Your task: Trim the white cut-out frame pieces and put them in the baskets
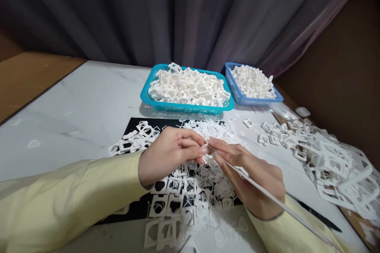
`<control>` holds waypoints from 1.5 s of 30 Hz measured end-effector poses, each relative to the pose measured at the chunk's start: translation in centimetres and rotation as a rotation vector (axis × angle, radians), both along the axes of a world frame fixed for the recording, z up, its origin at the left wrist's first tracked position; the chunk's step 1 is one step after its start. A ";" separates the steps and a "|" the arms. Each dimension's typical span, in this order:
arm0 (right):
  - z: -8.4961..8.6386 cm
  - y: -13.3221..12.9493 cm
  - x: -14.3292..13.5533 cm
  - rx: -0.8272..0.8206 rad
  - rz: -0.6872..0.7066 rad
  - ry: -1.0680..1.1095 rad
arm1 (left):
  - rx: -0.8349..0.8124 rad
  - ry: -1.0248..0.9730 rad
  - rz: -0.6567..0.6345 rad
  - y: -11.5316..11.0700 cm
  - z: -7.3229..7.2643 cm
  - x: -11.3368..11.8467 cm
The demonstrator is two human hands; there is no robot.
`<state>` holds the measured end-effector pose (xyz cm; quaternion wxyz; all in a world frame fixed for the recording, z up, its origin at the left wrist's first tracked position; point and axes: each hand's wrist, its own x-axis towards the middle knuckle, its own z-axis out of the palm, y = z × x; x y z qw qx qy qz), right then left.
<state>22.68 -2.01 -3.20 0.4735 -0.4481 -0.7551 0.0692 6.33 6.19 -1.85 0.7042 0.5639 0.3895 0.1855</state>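
Observation:
Over the middle of the table, my left hand [175, 152] is closed, thumb and fingertips pinching a small white piece at the far end of a long, thin white strip [267, 193]. My right hand [249, 170] grips that strip near the same end, fingers and thumb on either side. From there it runs down past the right sleeve to the lower right, seen nearly edge-on. The fingertips of both hands almost meet, partly hiding the small piece. Beneath them, white cut-out frames [160, 205] and thin white scraps [218, 182] cover a black mat [130, 211].
A teal basket [190, 108] and a blue basket [259, 102] at the back hold heaped white pieces. White frames [285, 136] and looped offcuts [344, 170] pile up at right. A dark pointed object [317, 214] lies beside the right sleeve. A grey curtain [190, 16] hangs behind.

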 end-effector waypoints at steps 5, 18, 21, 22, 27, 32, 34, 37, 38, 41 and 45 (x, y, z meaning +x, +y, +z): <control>-0.2 0.1 0.0 0.016 -0.027 0.028 | -0.035 -0.003 0.020 -0.1 0.1 0.0; -1.0 0.2 0.3 -0.001 0.008 -0.033 | -0.105 -0.028 0.057 -0.3 0.0 0.1; -1.2 0.2 0.4 -0.022 0.016 -0.076 | -0.113 -0.030 0.080 -0.4 -0.3 0.2; -1.3 0.2 0.3 -0.024 0.002 -0.069 | -0.115 -0.029 0.086 -0.4 -0.3 0.2; -1.3 0.0 -0.4 -0.051 -0.117 0.032 | -0.087 -0.019 0.102 -0.5 -0.5 0.2; -1.1 -0.1 -1.0 -0.065 -0.137 0.057 | -0.099 -0.012 0.110 -0.5 -0.3 0.4; -1.2 0.0 -1.2 -0.059 -0.191 -0.015 | -0.110 -0.006 0.124 -0.5 -0.4 0.5; -1.6 0.1 -1.3 -0.032 -0.180 -0.092 | -0.097 -0.006 0.151 -0.7 -0.8 0.6; -1.8 0.1 -1.3 -0.030 -0.166 -0.092 | -0.077 -0.009 0.155 -0.7 -0.9 0.6; -2.4 -0.2 -1.4 -0.066 -0.186 -0.046 | 0.003 -0.005 0.138 -1.0 -1.2 0.6; -2.3 -0.6 -1.6 -0.120 -0.192 0.185 | 0.054 -0.001 0.121 -1.1 -1.0 0.5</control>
